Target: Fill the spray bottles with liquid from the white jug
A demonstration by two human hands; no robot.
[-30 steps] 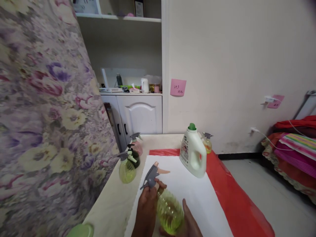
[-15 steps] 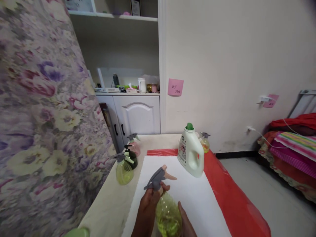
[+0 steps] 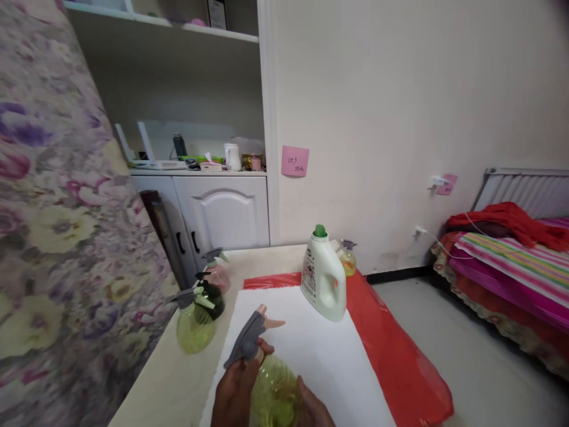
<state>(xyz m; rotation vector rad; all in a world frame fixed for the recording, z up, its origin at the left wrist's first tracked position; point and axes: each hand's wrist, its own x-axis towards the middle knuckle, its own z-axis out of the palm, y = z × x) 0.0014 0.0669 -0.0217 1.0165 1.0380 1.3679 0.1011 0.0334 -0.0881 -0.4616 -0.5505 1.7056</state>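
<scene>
A clear yellow-green spray bottle (image 3: 274, 391) with a grey and peach trigger head (image 3: 249, 338) is tilted between my hands at the bottom middle. My left hand (image 3: 237, 382) is closed around its neck, just under the trigger head. Against the bottle's right side, my right hand (image 3: 313, 406) curls, its lower part cut off by the frame. Beneath lies a white sheet (image 3: 302, 350). A pale green detergent jug (image 3: 323, 279) without its lid stands on the sheet's far right part, something green showing in its mouth.
At the table's left edge stand a yellow-green spray bottle (image 3: 194, 329), a dark pump bottle (image 3: 212, 299) and a pink spray bottle (image 3: 217, 274). Another spray bottle (image 3: 348, 261) stands behind the jug. Red plastic (image 3: 395, 344) covers the table's right side; a bed (image 3: 511, 261) lies beyond.
The view has turned to the right, so everything sits further left in the picture. Both hands keep their hold on the spray bottle, which is still tilted.
</scene>
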